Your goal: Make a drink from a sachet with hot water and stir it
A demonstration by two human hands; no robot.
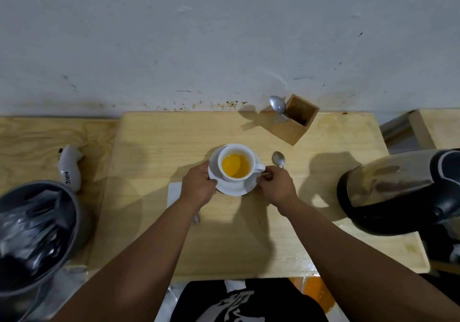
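Where both hands meet near the middle of the wooden table (154, 222), a white cup (236, 162) sits upright on a white saucer (236, 189), holding an opaque orange-yellow drink (235, 166) that fills it to well below the rim; the surface looks smooth, with a paler patch toward its far side. The cup's handle (259, 168) points toward the right hand (277, 187). The left hand (198, 184) grips the saucer's left edge, its fingers curled around the rim. The right hand is closed against the saucer's right edge just beneath the handle; whether its fingers pinch the saucer or the handle cannot be told. A metal teaspoon (278, 158) lies on the table just beyond the right fingers, bowl pointing away, its handle end hidden behind them. A white paper (174, 193) lies flat under the left wrist. Farther beyond the right hand stands a wooden utensil holder (295, 120) containing a spoon (277, 104) and a fork (280, 117). An electric kettle (398, 192) stands well to the right, and a lined bin (34, 232) well to the left.
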